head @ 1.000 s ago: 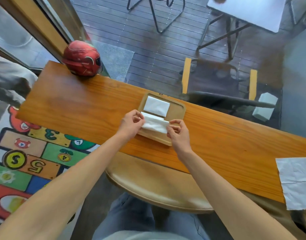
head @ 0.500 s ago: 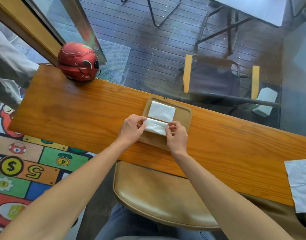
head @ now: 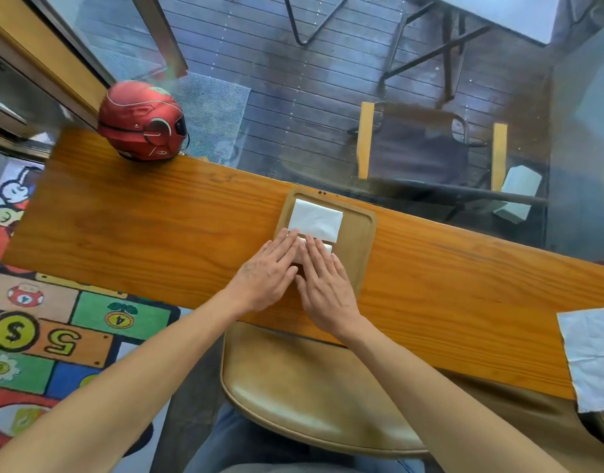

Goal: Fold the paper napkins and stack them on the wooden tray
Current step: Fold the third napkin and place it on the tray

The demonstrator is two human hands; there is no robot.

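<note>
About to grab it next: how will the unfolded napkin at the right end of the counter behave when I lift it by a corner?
The unfolded napkin looks thin and creased, so it will likely droop limply. It probably weighs almost nothing. It overhangs the counter edge, so a push might slide it off.

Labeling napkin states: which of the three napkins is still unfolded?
The flat napkin at the counter's right end; the other two are folded on the wooden tray.
</note>
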